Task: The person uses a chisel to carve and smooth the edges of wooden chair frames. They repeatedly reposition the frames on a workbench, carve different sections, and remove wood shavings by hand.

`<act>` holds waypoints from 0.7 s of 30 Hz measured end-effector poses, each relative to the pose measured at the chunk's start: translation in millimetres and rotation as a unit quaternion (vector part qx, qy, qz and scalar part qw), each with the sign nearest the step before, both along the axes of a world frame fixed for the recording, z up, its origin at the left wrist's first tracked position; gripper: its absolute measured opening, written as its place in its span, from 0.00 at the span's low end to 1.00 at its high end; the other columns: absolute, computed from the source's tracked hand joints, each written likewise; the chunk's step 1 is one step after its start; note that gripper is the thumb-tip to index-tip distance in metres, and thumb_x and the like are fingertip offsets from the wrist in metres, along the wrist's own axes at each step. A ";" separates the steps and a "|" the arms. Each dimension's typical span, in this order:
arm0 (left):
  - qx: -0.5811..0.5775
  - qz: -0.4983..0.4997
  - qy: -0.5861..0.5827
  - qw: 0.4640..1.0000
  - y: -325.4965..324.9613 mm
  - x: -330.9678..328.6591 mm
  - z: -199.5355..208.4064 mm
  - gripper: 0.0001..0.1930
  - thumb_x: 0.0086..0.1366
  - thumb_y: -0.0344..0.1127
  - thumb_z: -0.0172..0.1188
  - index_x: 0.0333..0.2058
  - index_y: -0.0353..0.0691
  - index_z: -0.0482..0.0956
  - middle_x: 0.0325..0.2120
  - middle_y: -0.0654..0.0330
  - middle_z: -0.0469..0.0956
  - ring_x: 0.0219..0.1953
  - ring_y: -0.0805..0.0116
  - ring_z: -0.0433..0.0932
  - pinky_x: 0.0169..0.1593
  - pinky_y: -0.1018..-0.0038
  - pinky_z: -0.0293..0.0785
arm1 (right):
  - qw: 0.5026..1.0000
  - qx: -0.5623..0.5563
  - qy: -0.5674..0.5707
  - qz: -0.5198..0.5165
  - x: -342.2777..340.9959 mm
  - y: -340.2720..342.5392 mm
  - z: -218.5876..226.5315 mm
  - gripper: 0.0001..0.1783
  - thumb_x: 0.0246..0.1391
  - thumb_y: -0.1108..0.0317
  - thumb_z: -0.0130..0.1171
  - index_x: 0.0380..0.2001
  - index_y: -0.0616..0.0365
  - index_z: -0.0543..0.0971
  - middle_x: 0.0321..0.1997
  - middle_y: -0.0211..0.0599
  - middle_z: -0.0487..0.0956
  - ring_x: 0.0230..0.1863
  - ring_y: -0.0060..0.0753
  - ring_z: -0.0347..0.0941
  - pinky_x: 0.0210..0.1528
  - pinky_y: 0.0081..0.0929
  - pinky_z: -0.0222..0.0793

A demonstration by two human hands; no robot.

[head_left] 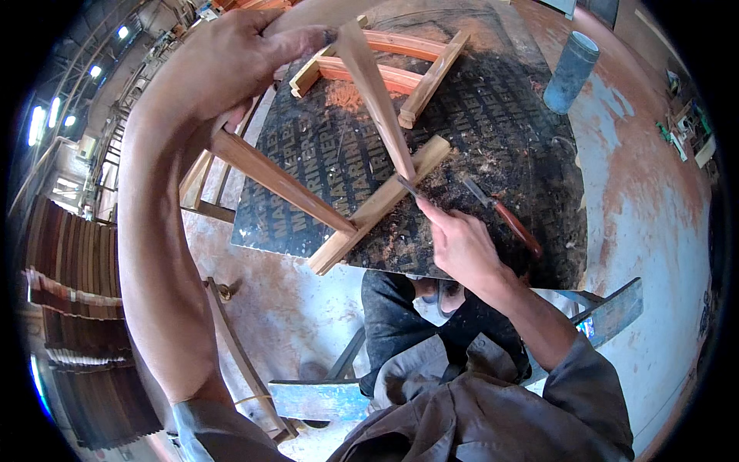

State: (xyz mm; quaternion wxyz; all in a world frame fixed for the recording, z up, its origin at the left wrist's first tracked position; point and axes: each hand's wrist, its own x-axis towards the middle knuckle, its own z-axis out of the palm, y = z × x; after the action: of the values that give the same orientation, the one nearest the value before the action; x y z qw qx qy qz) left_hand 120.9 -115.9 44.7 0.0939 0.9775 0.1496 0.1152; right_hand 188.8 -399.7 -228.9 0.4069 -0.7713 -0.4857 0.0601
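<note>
A pale wooden frame (377,204) rests on a dark board tabletop (300,196), its bottom rail lying slantwise. Two tapered posts rise from that rail toward my left hand (223,58). High at the upper left, that hand is closed around the frame's top piece. My right hand (466,242) pinches a thin dark blade (407,185), its forefinger stretched along it. The blade touches the joint where the right post meets the rail; its handle is hidden in my palm. Just right of this hand lies a chisel (516,227) with a reddish-brown handle.
Farther back on the board sits an orange-tinted wooden frame (419,81) among sawdust. A blue-grey cylinder (572,73) stands beyond the right edge. Stacked wooden slats (77,254) fill the far left. Beneath me is a worn bench (319,400).
</note>
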 end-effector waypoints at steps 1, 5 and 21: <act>-0.004 0.012 0.013 1.000 -0.4 1.2 -1.1 0.40 0.64 0.73 0.62 0.51 0.36 0.83 0.20 0.68 0.72 0.18 0.82 0.66 0.22 0.80 0.62 | 1.000 0.004 -0.006 0.005 -0.2 0.3 -0.8 0.27 0.61 0.78 0.55 0.65 0.59 0.75 0.35 0.61 0.82 0.36 0.65 0.81 0.38 0.54 0.77; 0.076 -0.036 -0.072 0.994 -3.9 5.3 -2.7 0.42 0.62 0.75 0.64 0.49 0.34 0.84 0.20 0.67 0.72 0.19 0.80 0.68 0.24 0.78 0.66 | 0.994 -0.110 0.002 -0.009 6.5 4.4 4.7 0.26 0.62 0.78 0.55 0.64 0.61 0.76 0.33 0.62 0.82 0.35 0.65 0.81 0.37 0.54 0.76; 0.124 -0.027 -0.039 0.991 -8.9 5.9 0.5 0.37 0.66 0.70 0.62 0.53 0.38 0.84 0.23 0.61 0.77 0.21 0.74 0.73 0.26 0.74 0.69 | 0.994 -0.110 0.001 -0.007 4.4 6.3 16.0 0.29 0.61 0.77 0.55 0.66 0.57 0.74 0.34 0.62 0.82 0.36 0.65 0.81 0.40 0.57 0.77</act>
State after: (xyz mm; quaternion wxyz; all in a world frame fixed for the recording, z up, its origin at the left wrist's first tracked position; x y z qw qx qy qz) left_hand 126.9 -124.9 45.2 -0.0194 0.9801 0.1039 0.1682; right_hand 193.2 -393.4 -212.9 0.3203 -0.8148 -0.4702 0.1113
